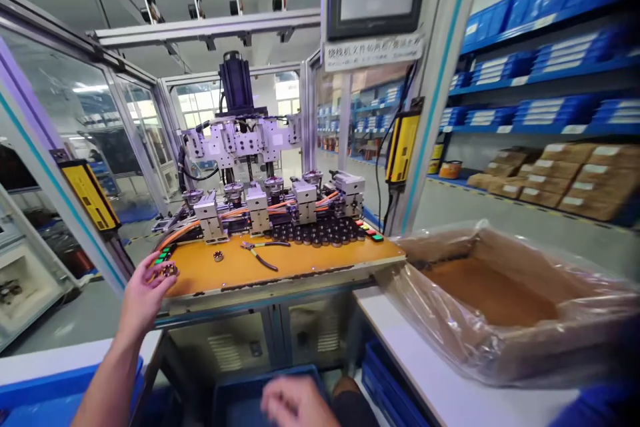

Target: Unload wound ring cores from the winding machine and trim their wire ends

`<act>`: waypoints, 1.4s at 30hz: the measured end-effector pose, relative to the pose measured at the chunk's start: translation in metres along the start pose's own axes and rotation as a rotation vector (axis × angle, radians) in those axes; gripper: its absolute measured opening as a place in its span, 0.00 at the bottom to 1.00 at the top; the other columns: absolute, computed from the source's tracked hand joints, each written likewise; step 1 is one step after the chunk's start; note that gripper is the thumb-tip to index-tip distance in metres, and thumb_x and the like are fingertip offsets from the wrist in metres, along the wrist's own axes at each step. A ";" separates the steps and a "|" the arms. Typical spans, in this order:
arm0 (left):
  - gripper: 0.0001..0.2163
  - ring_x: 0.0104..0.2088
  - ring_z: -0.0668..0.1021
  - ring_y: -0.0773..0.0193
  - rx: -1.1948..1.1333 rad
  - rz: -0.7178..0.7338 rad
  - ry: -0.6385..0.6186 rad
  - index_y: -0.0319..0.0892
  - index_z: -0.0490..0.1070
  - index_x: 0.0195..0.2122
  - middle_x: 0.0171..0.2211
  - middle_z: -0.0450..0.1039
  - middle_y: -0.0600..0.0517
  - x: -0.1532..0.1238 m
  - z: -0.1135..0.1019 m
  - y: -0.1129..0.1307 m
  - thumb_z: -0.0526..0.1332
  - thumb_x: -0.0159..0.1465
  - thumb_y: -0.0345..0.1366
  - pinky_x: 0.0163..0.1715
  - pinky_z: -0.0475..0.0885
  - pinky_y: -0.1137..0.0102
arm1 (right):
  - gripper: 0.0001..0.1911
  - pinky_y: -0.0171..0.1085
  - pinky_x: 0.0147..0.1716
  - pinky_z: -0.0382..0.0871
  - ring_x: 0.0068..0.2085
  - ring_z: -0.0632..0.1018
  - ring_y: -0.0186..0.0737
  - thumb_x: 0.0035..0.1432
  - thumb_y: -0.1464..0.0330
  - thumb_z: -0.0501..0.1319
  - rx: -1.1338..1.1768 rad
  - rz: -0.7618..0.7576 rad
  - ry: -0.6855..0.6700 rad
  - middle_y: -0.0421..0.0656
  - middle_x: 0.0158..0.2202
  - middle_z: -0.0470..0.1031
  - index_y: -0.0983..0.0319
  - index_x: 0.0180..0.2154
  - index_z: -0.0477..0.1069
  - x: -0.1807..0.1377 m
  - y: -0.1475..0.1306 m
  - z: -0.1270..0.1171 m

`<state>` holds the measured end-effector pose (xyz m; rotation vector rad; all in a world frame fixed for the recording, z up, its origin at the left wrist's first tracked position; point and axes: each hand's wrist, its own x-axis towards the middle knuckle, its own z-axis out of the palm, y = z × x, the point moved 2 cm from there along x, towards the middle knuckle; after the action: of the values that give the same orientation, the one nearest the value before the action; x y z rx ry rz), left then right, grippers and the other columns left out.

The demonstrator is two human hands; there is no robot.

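Note:
My left hand (141, 293) is at the left front of the orange bench top (300, 263), its fingers closed on a small round motor stator (171, 270). Another stator (218, 256) lies on the bench to the right of it. Farther right, wire cutters (261, 255) rest with their handles spread. Many dark stators (320, 232) stand in a cluster along the back right of the bench, under the winding machine (255, 203). Low in view, my right hand (297, 401) hangs above a blue bin (225, 407); motion smears its fingers.
A carton lined with clear plastic (480, 293) stands on the white table at the right. Another blue tray (45, 393) is at the lower left. Yellow safety light units (90, 193) flank the machine opening. Green buttons (163, 255) sit at the bench's left edge.

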<state>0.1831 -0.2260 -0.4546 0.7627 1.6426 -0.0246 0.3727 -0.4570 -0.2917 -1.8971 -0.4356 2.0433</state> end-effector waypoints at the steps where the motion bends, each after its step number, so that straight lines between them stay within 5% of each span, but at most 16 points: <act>1: 0.52 0.42 0.78 0.62 -0.061 -0.017 0.004 0.39 0.57 0.62 0.51 0.71 0.42 -0.024 -0.006 -0.001 0.75 0.36 0.49 0.48 0.73 0.69 | 0.15 0.38 0.37 0.69 0.35 0.75 0.36 0.65 0.65 0.53 0.006 -0.074 0.074 0.46 0.33 0.75 0.66 0.34 0.74 0.017 -0.010 -0.010; 3: 0.50 0.44 0.78 0.64 -0.161 -0.075 -0.020 0.40 0.56 0.62 0.51 0.72 0.42 -0.078 -0.013 -0.010 0.76 0.39 0.47 0.47 0.74 0.74 | 0.11 0.32 0.38 0.69 0.38 0.76 0.32 0.64 0.71 0.56 -0.106 -0.442 0.232 0.44 0.37 0.76 0.66 0.40 0.76 0.045 -0.042 -0.031; 5: 0.43 0.42 0.79 0.65 -0.223 -0.089 -0.099 0.42 0.58 0.62 0.49 0.73 0.42 -0.131 -0.015 -0.022 0.76 0.46 0.41 0.44 0.75 0.74 | 0.12 0.29 0.48 0.69 0.49 0.76 0.32 0.63 0.76 0.57 -0.202 -0.788 0.221 0.49 0.45 0.76 0.71 0.45 0.75 0.062 -0.077 -0.043; 8: 0.30 0.47 0.80 0.60 0.024 0.090 -0.177 0.47 0.60 0.62 0.50 0.74 0.43 -0.199 -0.014 -0.031 0.68 0.60 0.37 0.45 0.76 0.72 | 0.22 0.30 0.51 0.70 0.58 0.72 0.33 0.61 0.80 0.51 -0.424 -0.955 -0.203 0.47 0.64 0.62 0.70 0.55 0.70 0.071 -0.105 -0.036; 10: 0.28 0.46 0.80 0.61 0.213 0.221 -0.165 0.49 0.60 0.64 0.51 0.74 0.46 -0.230 -0.014 -0.030 0.65 0.63 0.35 0.47 0.76 0.72 | 0.26 0.34 0.41 0.71 0.53 0.74 0.35 0.61 0.78 0.51 -0.635 -0.913 -0.412 0.42 0.67 0.56 0.66 0.60 0.66 0.066 -0.104 -0.025; 11: 0.28 0.46 0.80 0.62 0.264 0.261 -0.162 0.50 0.60 0.64 0.51 0.74 0.47 -0.241 -0.014 -0.028 0.64 0.63 0.34 0.48 0.75 0.73 | 0.24 0.35 0.37 0.69 0.50 0.74 0.36 0.62 0.76 0.52 -0.709 -0.870 -0.488 0.42 0.64 0.60 0.65 0.59 0.66 0.062 -0.100 -0.020; 14: 0.24 0.48 0.79 0.64 0.271 0.235 -0.200 0.52 0.60 0.63 0.51 0.74 0.48 -0.254 -0.016 -0.024 0.60 0.66 0.33 0.50 0.74 0.74 | 0.11 0.37 0.29 0.59 0.35 0.72 0.35 0.65 0.71 0.53 -0.727 -0.757 -0.600 0.41 0.40 0.73 0.66 0.43 0.73 0.047 -0.082 -0.011; 16: 0.23 0.48 0.79 0.62 0.234 0.183 -0.271 0.52 0.59 0.63 0.51 0.74 0.46 -0.253 -0.016 -0.025 0.59 0.67 0.33 0.47 0.75 0.73 | 0.10 0.36 0.27 0.55 0.29 0.66 0.32 0.66 0.70 0.55 -0.587 -0.746 -0.603 0.40 0.29 0.68 0.66 0.33 0.71 0.040 -0.075 -0.009; 19: 0.25 0.48 0.79 0.60 0.142 0.162 -0.375 0.51 0.57 0.63 0.51 0.73 0.43 -0.247 -0.010 -0.028 0.61 0.66 0.32 0.45 0.77 0.73 | 0.12 0.32 0.26 0.53 0.27 0.64 0.28 0.66 0.71 0.56 -0.352 -0.736 -0.557 0.38 0.26 0.67 0.67 0.29 0.69 0.031 -0.074 -0.010; 24: 0.28 0.37 0.80 0.68 0.092 0.245 -0.255 0.52 0.60 0.62 0.42 0.73 0.48 -0.241 0.004 -0.029 0.67 0.61 0.34 0.37 0.77 0.79 | 0.12 0.31 0.23 0.53 0.25 0.62 0.27 0.64 0.73 0.57 -0.293 -0.667 -0.495 0.38 0.23 0.66 0.69 0.28 0.69 0.016 -0.079 -0.012; 31: 0.31 0.44 0.80 0.63 0.021 0.190 -0.191 0.50 0.56 0.64 0.43 0.75 0.47 -0.236 -0.003 -0.038 0.65 0.62 0.31 0.41 0.79 0.72 | 0.11 0.32 0.21 0.53 0.21 0.62 0.27 0.64 0.74 0.55 -0.240 -0.672 -0.481 0.41 0.20 0.65 0.73 0.34 0.74 -0.006 -0.062 -0.007; 34: 0.29 0.45 0.80 0.62 0.033 0.230 -0.188 0.50 0.55 0.64 0.46 0.75 0.46 -0.238 -0.001 -0.033 0.63 0.64 0.30 0.42 0.79 0.71 | 0.14 0.28 0.32 0.65 0.33 0.73 0.30 0.60 0.67 0.64 -0.052 -0.489 -0.525 0.46 0.33 0.75 0.73 0.42 0.77 0.002 -0.050 -0.007; 36: 0.27 0.48 0.79 0.62 0.027 0.209 -0.137 0.51 0.56 0.64 0.47 0.75 0.47 -0.240 0.004 -0.026 0.62 0.65 0.30 0.45 0.78 0.71 | 0.27 0.29 0.39 0.69 0.41 0.76 0.34 0.47 0.67 0.73 0.153 -0.275 -0.400 0.49 0.44 0.74 0.72 0.48 0.75 0.014 -0.045 -0.009; 39: 0.26 0.46 0.78 0.64 0.039 0.184 -0.063 0.54 0.57 0.63 0.48 0.73 0.50 -0.244 0.012 -0.017 0.62 0.65 0.32 0.46 0.76 0.73 | 0.25 0.29 0.31 0.67 0.31 0.73 0.29 0.36 0.69 0.76 0.459 0.089 -0.234 0.45 0.36 0.72 0.72 0.38 0.74 0.029 -0.044 -0.001; 42: 0.28 0.45 0.78 0.68 0.085 0.251 -0.086 0.57 0.56 0.65 0.48 0.71 0.50 -0.245 0.014 -0.017 0.62 0.65 0.32 0.46 0.75 0.76 | 0.26 0.28 0.29 0.60 0.28 0.67 0.26 0.30 0.70 0.77 0.657 0.294 -0.285 0.40 0.27 0.69 0.71 0.31 0.69 0.035 -0.050 0.019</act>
<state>0.1918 -0.3579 -0.2471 1.0153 1.4622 0.0504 0.3528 -0.3969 -0.3002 -1.3337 0.4415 2.2643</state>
